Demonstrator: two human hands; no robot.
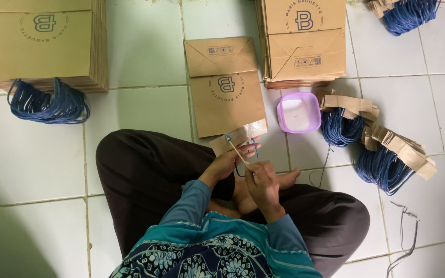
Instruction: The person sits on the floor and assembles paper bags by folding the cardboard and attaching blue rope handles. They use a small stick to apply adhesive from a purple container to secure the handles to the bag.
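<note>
A: We are working on the paper bag (pixel 227 98), the one lying flat on the tiles at the centre of the frame, just above our knees. Its open top edge is pointing down toward us.

B: And our left hand (pixel 231 160) is pressing that folded top strip, fingers spread along it, thumb underneath as far as we can tell.

A: Yes. Our right hand (pixel 263 181) is sitting just below and to the right, fingers pinched together on the thin stick (pixel 236 150). The stick's tip is meeting the strip near a small dark spot; whether that is a hole or glue, we cannot tell.

B: A blue cord (pixel 247 163) is looping between our two hands. To do this well, we are judging that the strip should stay flat under the left fingers, so the stick does not crease the paper.

A: Agreed, and we should be keeping the stick at a shallow angle and the cord loop clear of our fingers.

B: Further out, the purple tub (pixel 298 112) is sitting right of the bag, near it. Bundles of blue cords with paper strips (pixel 382 149) are lying at centre right.

A: One stack of bags (pixel 305 41) is resting at the upper middle, touching our bag's corner, and another stack with handles (pixel 45 49) is occupying the upper left.
</note>
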